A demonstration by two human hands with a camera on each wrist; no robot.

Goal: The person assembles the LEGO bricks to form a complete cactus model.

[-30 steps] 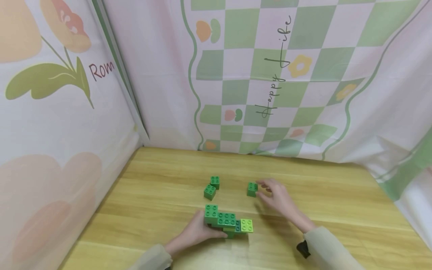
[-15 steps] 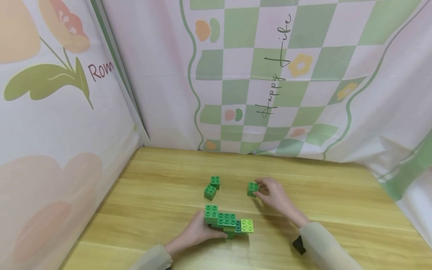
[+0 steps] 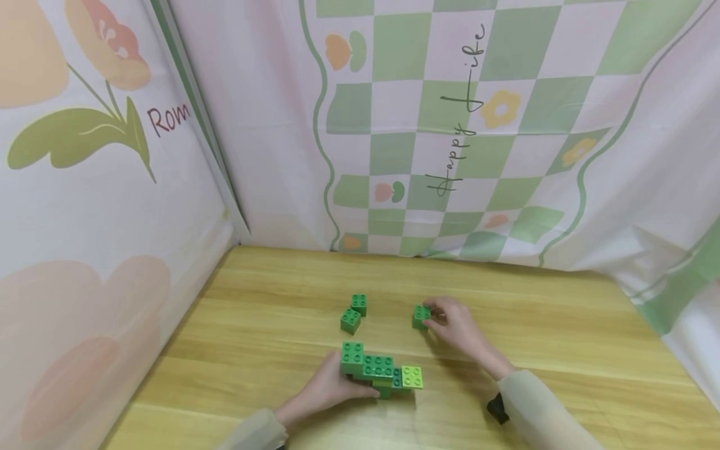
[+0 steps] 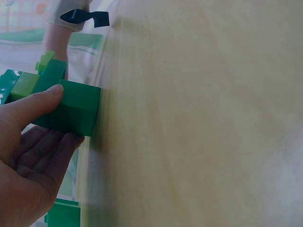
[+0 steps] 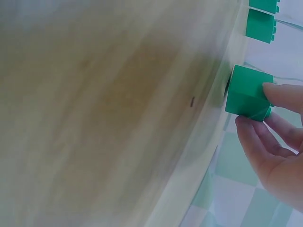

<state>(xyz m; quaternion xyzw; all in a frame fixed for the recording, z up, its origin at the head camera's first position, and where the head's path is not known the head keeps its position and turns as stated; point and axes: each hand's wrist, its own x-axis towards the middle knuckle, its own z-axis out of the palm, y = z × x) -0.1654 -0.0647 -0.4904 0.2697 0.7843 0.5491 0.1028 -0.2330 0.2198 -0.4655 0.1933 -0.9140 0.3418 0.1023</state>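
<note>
My left hand (image 3: 332, 384) grips a stepped assembly of toy building blocks (image 3: 378, 365) in mostly green shades, with a lime block (image 3: 412, 377) at its right end. In the left wrist view, the thumb presses against a large dark green block (image 4: 75, 109) of that assembly while the fingers curl beneath. To the right and farther back, my right hand (image 3: 458, 328) pinches a small green building block (image 3: 419, 317) on the table. The right wrist view has the thumb on one side of this block (image 5: 248, 92) and the fingertips on another.
Two loose green blocks, a nearer one (image 3: 350, 321) and a farther one (image 3: 359, 304), lie close together behind the assembly. A wooden table (image 3: 270, 306) carries everything. Printed curtains hang along the back (image 3: 281, 187) and left side (image 3: 140, 219).
My right hand has shifted slightly left, and its thumb and fingers have closed on the small green block. The left hand and its assembly stay nearly still.
</note>
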